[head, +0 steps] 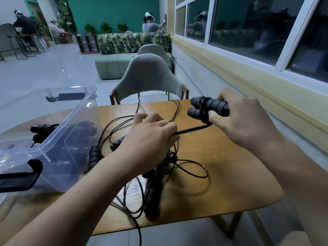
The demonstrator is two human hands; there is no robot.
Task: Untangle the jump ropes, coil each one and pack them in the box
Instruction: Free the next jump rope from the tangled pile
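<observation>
The right hand (243,119) is gripping two paired foam handles (207,108) at 2 o'clock, and the left hand (152,135) is pulling their cord (191,129) tight. One coiled rope (81,129) seems already packed in the clear box (71,119) at 9 o'clock. The tangled ropes (152,190) are still waiting at 6 o'clock.

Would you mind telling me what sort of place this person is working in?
Probably a shared lounge or office common area: a leaf-print sofa and green ottoman stand across an open floor, other people sit at high tables with stools, and a long row of windows runs beside the wooden table.
</observation>
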